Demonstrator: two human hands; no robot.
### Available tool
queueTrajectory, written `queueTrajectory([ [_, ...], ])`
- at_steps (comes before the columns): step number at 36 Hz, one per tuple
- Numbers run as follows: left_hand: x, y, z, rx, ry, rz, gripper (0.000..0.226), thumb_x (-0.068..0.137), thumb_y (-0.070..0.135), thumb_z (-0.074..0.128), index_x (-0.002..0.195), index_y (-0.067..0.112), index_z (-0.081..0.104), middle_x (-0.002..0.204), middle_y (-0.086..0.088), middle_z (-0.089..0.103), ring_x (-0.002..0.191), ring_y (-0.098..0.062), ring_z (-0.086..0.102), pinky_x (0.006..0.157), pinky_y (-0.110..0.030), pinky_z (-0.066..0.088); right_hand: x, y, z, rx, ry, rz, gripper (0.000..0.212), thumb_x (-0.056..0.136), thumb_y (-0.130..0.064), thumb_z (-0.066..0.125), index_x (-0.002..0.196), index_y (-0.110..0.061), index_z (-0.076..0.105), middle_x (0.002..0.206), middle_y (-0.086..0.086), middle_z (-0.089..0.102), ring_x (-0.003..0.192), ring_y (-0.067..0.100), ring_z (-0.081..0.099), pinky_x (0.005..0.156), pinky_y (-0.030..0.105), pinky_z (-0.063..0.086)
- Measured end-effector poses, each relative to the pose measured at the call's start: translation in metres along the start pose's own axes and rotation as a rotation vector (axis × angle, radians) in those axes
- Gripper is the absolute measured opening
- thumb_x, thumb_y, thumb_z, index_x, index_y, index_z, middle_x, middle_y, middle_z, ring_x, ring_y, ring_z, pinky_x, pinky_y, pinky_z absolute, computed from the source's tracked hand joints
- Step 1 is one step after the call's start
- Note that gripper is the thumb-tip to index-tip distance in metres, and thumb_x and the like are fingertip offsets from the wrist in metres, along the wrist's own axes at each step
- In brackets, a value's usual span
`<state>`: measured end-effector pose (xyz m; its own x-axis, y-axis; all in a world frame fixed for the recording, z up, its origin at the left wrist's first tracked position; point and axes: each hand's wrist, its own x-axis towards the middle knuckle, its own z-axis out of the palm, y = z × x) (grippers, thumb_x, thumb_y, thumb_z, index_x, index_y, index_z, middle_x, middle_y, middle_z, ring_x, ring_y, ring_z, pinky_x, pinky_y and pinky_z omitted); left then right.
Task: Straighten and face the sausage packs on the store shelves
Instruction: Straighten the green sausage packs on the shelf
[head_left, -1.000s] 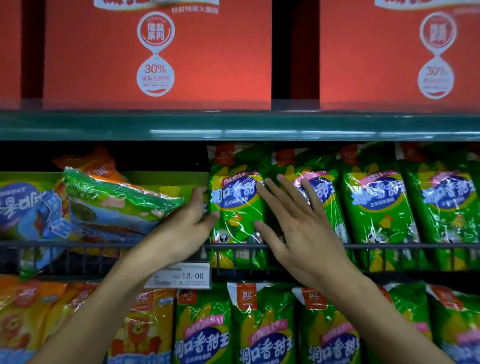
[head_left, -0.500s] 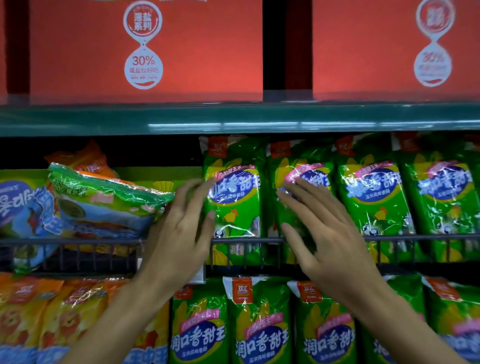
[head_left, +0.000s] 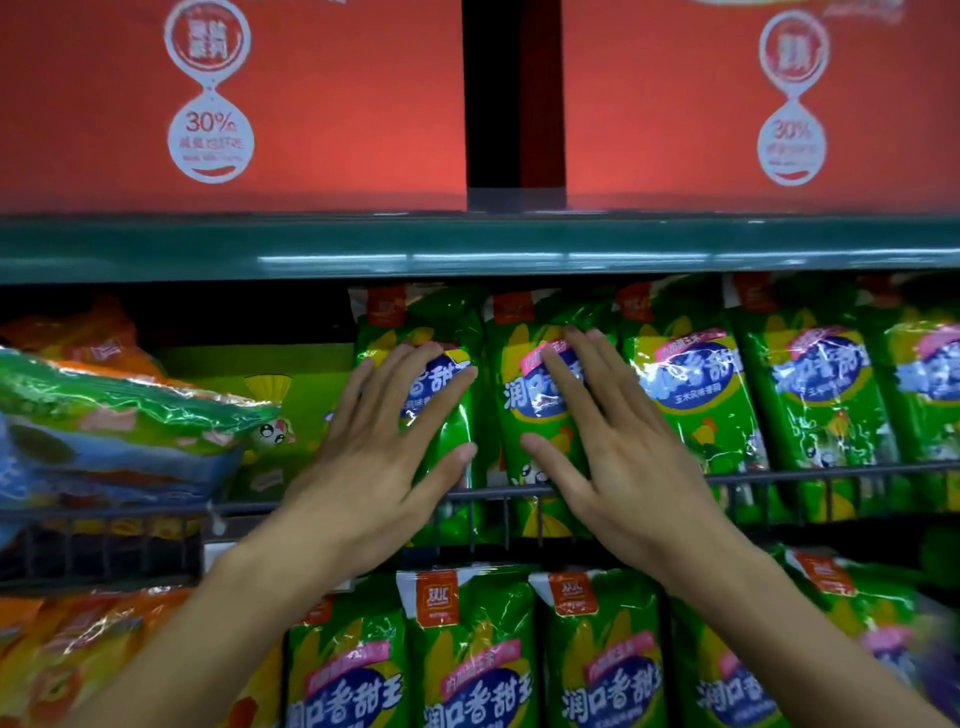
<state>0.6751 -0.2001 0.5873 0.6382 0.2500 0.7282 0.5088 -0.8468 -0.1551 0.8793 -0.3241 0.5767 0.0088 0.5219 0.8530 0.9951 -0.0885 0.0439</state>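
Observation:
Green sausage packs with blue labels stand upright in a row on the middle shelf behind a wire rail (head_left: 810, 474). My left hand (head_left: 379, 457) lies flat with straight fingers on the leftmost green pack (head_left: 452, 431). My right hand (head_left: 618, 452) presses flat on the second green pack (head_left: 524, 410) beside it. More green packs (head_left: 696, 405) continue to the right. A loose green-and-blue pack (head_left: 119, 436) lies tilted on its side at the left of the same shelf.
A teal shelf edge (head_left: 467, 249) runs above, with red cartons (head_left: 311, 104) on it. The lower shelf holds more green packs (head_left: 467, 660) and orange packs (head_left: 78, 654) at the left. A yellow-green display box (head_left: 291, 374) stands behind the tilted pack.
My left hand moved right from beside the tilted pack onto the leftmost green pack. My right hand shifted up onto the second pack. The view moved closer.

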Motion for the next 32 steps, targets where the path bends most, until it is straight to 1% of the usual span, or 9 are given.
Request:
queueTrajectory([
  [2,0.002,0.002,0.000,-0.013,0.004,-0.005,0.069,0.095,0.070,0.004,0.160,0.047,-0.004,0.164,0.019,-0.022,0.147,-0.001,-0.035,0.119,-0.030,-0.026,0.001,0.001,0.003,0.007,-0.003,-0.001,0.077,0.100,-0.068,0.023,0.164,-0.030,0.003,0.171,-0.011,-0.010,0.153,0.003,-0.020,0.123,0.027,-0.002],
  [6,0.008,0.007,0.000,-0.040,0.066,0.041,0.067,0.101,0.065,0.013,0.162,0.038,0.015,0.170,0.014,-0.005,0.155,-0.007,-0.019,0.128,-0.047,-0.004,-0.001,0.002,-0.006,0.184,0.022,0.039,0.072,0.101,-0.061,0.042,0.162,-0.032,0.018,0.170,-0.016,0.001,0.154,-0.001,-0.006,0.119,0.021,0.011],
  [11,0.010,0.015,0.003,-0.079,0.105,0.157,0.060,0.105,0.056,0.026,0.161,0.035,0.022,0.170,0.016,0.008,0.157,-0.010,-0.006,0.128,-0.038,-0.004,-0.019,0.012,-0.023,0.227,0.183,0.146,0.076,0.094,-0.056,0.060,0.156,-0.021,0.037,0.160,-0.004,0.038,0.148,0.008,0.031,0.119,0.023,0.025],
  [15,0.015,0.018,0.010,-0.006,0.049,0.159,0.060,0.105,0.059,0.018,0.162,0.042,0.006,0.170,0.018,-0.007,0.155,-0.008,-0.018,0.125,-0.035,-0.012,-0.030,0.003,-0.033,0.107,0.030,0.202,0.093,0.087,-0.067,0.050,0.161,-0.018,0.024,0.157,0.000,0.039,0.147,0.012,0.026,0.116,0.020,0.020],
  [17,0.015,0.019,0.012,0.003,0.047,0.149,0.060,0.105,0.060,0.017,0.162,0.043,0.003,0.170,0.018,-0.009,0.154,-0.008,-0.021,0.124,-0.033,-0.015,-0.031,-0.003,-0.036,0.092,-0.039,0.204,0.094,0.089,-0.068,0.050,0.162,-0.023,0.015,0.158,-0.004,0.031,0.151,0.009,0.013,0.119,0.025,0.023],
  [19,0.014,0.020,0.011,0.008,0.046,0.143,0.060,0.105,0.060,0.017,0.161,0.044,0.002,0.169,0.019,-0.010,0.154,-0.008,-0.021,0.124,-0.033,-0.015,-0.031,-0.006,-0.035,0.156,-0.042,0.182,0.086,0.090,-0.063,0.056,0.160,-0.028,0.021,0.157,-0.010,0.032,0.151,0.005,0.010,0.118,0.023,0.023],
  [24,0.011,0.020,0.010,0.001,0.071,0.117,0.062,0.105,0.059,0.022,0.162,0.039,0.010,0.170,0.018,0.000,0.156,-0.007,-0.014,0.128,-0.040,0.000,-0.036,-0.002,-0.026,0.573,0.095,0.232,0.067,0.085,-0.039,0.079,0.145,-0.031,0.051,0.124,-0.035,0.058,0.118,-0.021,0.050,0.099,0.002,0.036],
  [28,0.012,0.020,0.011,0.026,0.081,0.121,0.061,0.106,0.057,0.025,0.162,0.035,0.015,0.169,0.016,0.006,0.157,-0.012,-0.006,0.127,-0.048,0.012,-0.032,0.005,-0.024,0.780,0.142,0.307,0.063,0.082,-0.026,0.084,0.138,-0.035,0.054,0.131,-0.021,0.064,0.124,-0.010,0.056,0.108,0.025,0.048],
  [32,0.012,0.020,0.012,0.030,0.094,0.125,0.060,0.106,0.056,0.026,0.162,0.034,0.018,0.169,0.015,0.009,0.157,-0.012,-0.003,0.127,-0.048,0.015,-0.017,0.007,-0.035,0.605,0.036,0.381,0.087,0.083,-0.041,0.081,0.156,-0.029,0.035,0.135,-0.006,0.064,0.120,0.006,0.063,0.105,0.033,0.053],
])
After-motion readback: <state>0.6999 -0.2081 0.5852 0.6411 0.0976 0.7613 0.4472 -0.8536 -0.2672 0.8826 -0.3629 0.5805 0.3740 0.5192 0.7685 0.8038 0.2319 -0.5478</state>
